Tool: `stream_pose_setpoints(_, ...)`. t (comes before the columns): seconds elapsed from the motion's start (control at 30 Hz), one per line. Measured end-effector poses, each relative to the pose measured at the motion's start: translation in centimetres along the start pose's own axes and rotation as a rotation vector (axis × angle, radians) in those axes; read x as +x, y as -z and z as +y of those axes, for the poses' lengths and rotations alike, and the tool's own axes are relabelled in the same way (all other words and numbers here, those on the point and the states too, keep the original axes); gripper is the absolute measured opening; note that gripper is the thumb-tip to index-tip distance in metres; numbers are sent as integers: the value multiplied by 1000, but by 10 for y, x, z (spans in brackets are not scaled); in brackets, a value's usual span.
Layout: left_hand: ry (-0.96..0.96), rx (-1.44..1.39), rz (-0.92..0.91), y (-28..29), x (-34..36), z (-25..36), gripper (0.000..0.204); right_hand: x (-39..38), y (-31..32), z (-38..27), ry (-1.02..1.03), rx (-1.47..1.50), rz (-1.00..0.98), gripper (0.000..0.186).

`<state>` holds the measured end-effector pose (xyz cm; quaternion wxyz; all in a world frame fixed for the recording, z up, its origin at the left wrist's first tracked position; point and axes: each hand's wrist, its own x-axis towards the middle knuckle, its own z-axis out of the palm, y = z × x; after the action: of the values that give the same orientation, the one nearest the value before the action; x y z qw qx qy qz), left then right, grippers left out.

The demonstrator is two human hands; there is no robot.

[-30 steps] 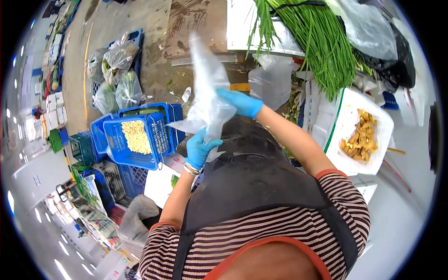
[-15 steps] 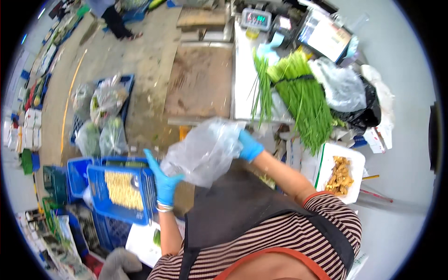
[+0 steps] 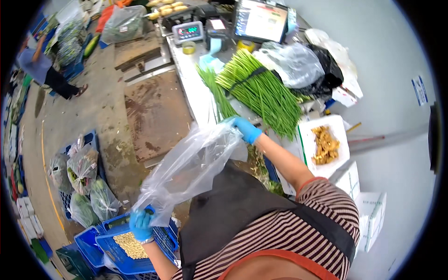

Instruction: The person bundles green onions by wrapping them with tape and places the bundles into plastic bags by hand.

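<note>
A large clear plastic bag is stretched diagonally between my blue-gloved hands. My right hand grips its upper right end, in front of the metal table beside long green stalks. My left hand has its fingers closed on the lower left end, over a blue basket of small pale pieces. A white foam box of ginger is to the right of my right arm.
A display, a screen and bags crowd the metal table. A brown board lies left of it. Bagged greens sit on a blue pallet. A person stands farther back at left.
The bag went from gathered to stretched out. My left hand was spread open half a second ago and is now closed, lower and farther left. The view has swung, showing more of the table.
</note>
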<state>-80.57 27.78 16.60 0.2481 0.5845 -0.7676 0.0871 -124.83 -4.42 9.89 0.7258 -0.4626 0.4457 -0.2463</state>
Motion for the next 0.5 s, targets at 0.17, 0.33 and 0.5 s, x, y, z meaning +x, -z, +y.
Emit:
stream_pose_setpoints(0.17, 545, -468, 498, 35, 82, 21, 19, -6, 19, -11, 78, -772, -461, 54)
stream_pose_setpoints(0.33, 609, -373, 399, 27, 148, 19, 41, 61, 135, -131, 244, -633, 150, 92)
stream_pose_setpoints(0.5, 940, -1384, 556, -28, 227, 22, 53, 182, 222, -161, 192, -1307, 706, 146)
